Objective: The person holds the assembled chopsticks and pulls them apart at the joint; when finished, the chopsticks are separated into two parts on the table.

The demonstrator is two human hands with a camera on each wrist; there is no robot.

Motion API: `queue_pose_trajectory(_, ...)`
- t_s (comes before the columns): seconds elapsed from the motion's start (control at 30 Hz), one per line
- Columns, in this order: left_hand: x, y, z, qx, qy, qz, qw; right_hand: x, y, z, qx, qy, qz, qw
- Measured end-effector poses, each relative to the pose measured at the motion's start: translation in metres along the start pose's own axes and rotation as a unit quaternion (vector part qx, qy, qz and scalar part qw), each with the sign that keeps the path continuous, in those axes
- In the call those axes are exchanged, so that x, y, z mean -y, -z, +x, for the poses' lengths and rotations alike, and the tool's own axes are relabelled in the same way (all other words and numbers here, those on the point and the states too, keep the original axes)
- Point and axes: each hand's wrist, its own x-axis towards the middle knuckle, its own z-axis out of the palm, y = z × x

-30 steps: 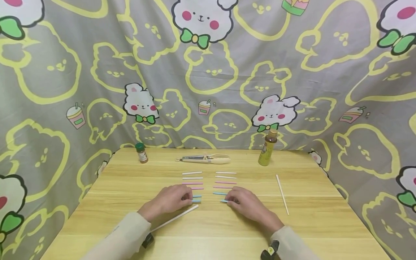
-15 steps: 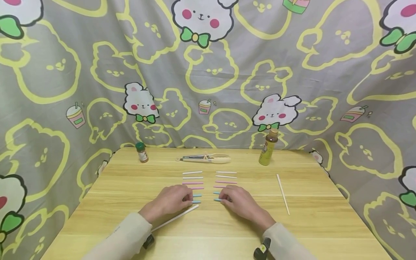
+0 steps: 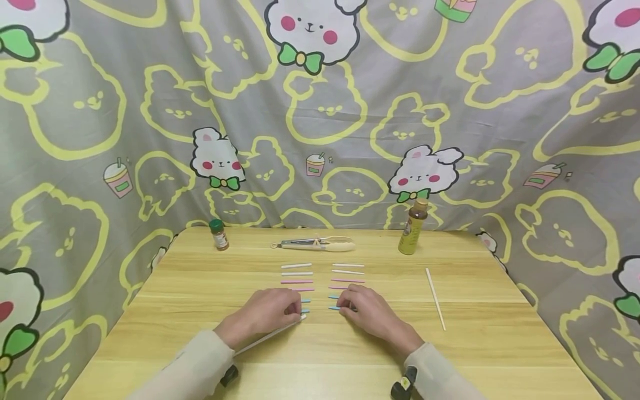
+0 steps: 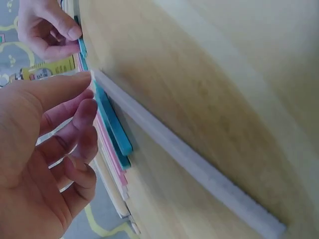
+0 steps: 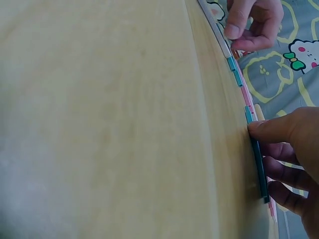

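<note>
My left hand (image 3: 275,311) hovers low over the left ends of two short blue sticks (image 4: 112,122), fingers loosely curled. Its thumb tip is right at the upper end of a long white stick (image 4: 189,154), which lies slanted on the table under the wrist. Across the gap, my right hand (image 3: 370,311) pinches the nearest right-hand blue stick (image 5: 258,164) between thumb and fingers, low on the tabletop. Another blue stick (image 3: 333,296) lies just behind it, partly covered by the fingers. Beyond the hands, pink sticks (image 3: 348,280) and short white sticks (image 3: 348,265) lie in two matching columns.
Tongs (image 3: 315,244) lie behind the columns. A small green-capped jar (image 3: 219,235) stands at the back left, and a tall bottle (image 3: 412,230) at the back right. Another long white stick (image 3: 435,300) lies to the right. A patterned curtain (image 3: 320,122) hangs beyond the table.
My right hand has slid left with the nearest blue stick, its end now level with the one behind. My left hand has shifted slightly right and nearer, toward the long white stick's end.
</note>
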Motion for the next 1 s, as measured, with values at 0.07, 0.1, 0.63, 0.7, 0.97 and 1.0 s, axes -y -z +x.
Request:
queue_pose_trajectory(0.07,-0.003,-0.001,-0.001,0.01,-0.004,0.0,0.9999,-0.001,0.0,0.0,0.0,-0.001,0.0,1.0)
queue_pose_trajectory(0.1,-0.004,-0.001,-0.001,0.015,-0.003,0.001,0.9999,-0.001,0.0,0.0,0.0,-0.001,0.0,1.0)
queue_pose_trajectory(0.63,-0.01,0.008,0.01,-0.013,-0.029,-0.112,0.9932,0.001,0.0,0.0,-0.034,0.011,0.033,0.9988)
queue_pose_trajectory(0.7,-0.01,0.01,0.013,-0.028,-0.024,-0.13,0.9909,0.003,0.001,0.0,-0.039,0.015,0.051,0.9978)
queue_pose_trajectory(0.97,-0.011,0.009,0.018,-0.067,0.004,-0.185,0.9804,0.008,0.004,0.0,-0.015,0.025,0.117,0.9927)
queue_pose_trajectory(1.0,-0.011,0.009,0.018,-0.072,0.008,-0.195,0.9781,0.008,0.004,0.0,-0.011,0.028,0.121,0.9922)
